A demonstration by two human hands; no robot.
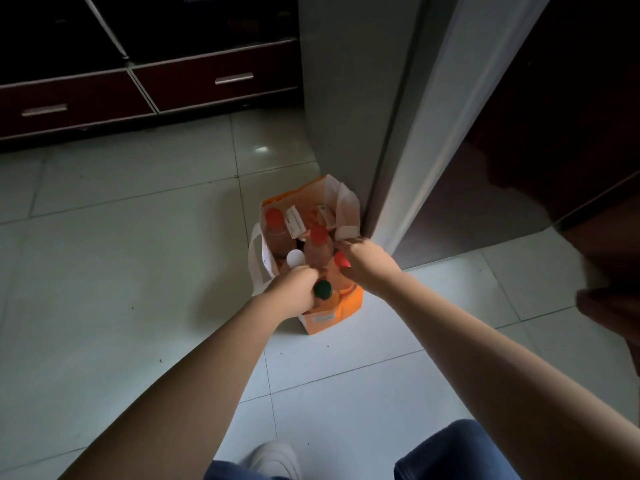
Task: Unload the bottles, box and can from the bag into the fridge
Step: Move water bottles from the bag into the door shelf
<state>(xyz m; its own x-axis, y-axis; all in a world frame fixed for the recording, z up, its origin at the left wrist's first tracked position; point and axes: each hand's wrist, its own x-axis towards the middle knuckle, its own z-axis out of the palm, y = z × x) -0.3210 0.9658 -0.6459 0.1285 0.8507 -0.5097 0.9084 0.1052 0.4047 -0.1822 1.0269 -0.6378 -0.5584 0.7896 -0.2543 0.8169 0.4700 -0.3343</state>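
Head view: left hand (292,289) grips green-capped bottle (322,289) in bag (346,304). Right hand (362,263) curled alongside, grasp unclear. Red-capped bottles (317,237) and box (294,221) sit beyond both hands. Nothing looks unloaded yet.

The orange paper bag (348,304) stands hard against the corner of the fridge (346,98), so its far right side is walled off. Its mouth is crowded: red-capped bottles (274,225), a white cap (296,258), a box (295,221) on edge and a green-capped bottle (322,289) stand shoulder to shoulder, with only narrow dark gaps between them (hardly finger room). The left hand (292,291), curled at the green-capped bottle's neck, and the right hand (365,263) fill the near rim. To the left of the bag and nearer the person, the tile floor (138,254) lies open. The drawer cabinet (214,81) stands well apart.
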